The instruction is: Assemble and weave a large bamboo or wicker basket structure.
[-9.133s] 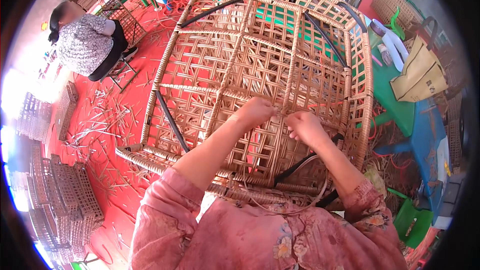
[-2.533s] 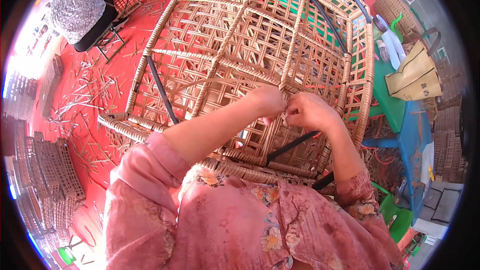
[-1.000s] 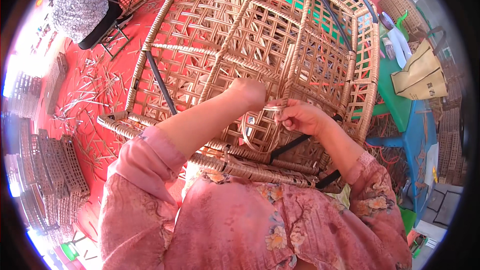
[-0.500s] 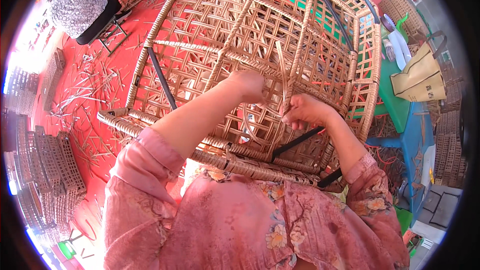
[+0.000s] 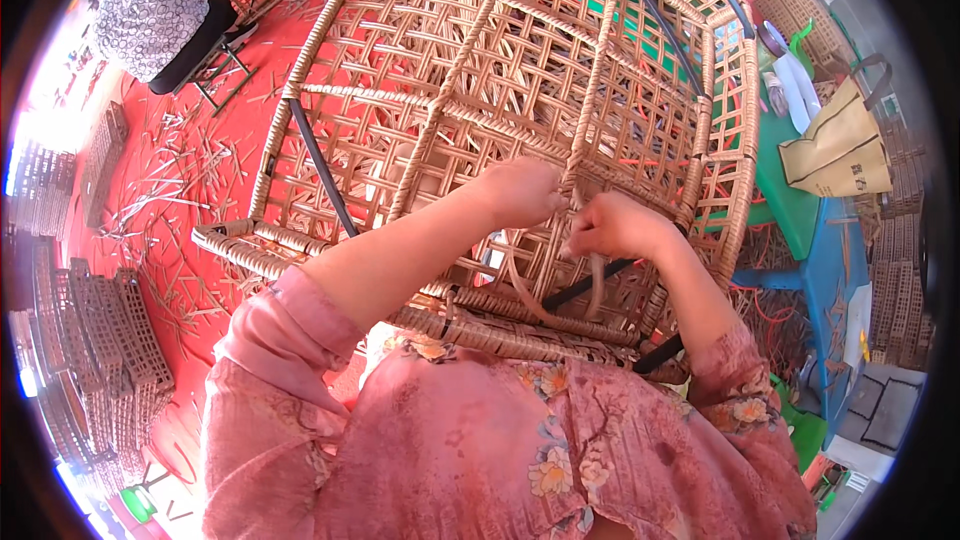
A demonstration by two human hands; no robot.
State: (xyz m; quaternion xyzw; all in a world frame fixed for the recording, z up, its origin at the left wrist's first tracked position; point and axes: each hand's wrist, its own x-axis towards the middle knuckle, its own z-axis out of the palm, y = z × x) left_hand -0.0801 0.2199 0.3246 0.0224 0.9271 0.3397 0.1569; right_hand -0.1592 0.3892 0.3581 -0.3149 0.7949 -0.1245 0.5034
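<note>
A large woven rattan frame (image 5: pixel 470 50), with wrapped ribs and black bars, lies tilted across my lap. My left hand (image 5: pixel 522 192) is closed at a wrapped rib near the middle of the weave; its fingertips are partly hidden, and I cannot make out what they pinch. Just to the right, my right hand (image 5: pixel 618 224) is closed on a pale rattan strip (image 5: pixel 598 285). The strip hangs below that hand and curves in a loose loop over the lower weave. A black bar (image 5: pixel 585 285) passes under the right hand.
Stacked woven panels (image 5: pixel 115 330) stand at left on a red floor (image 5: pixel 200 270) strewn with cane scraps. A person (image 5: pixel 155 15) sits at upper left. Right of the frame are a green table (image 5: pixel 785 195), a blue table (image 5: pixel 830 270) and a tan bag (image 5: pixel 840 150).
The strip that stuck up above my right hand now hangs in a loop below it. My left hand has moved slightly right and down, closer to the rib.
</note>
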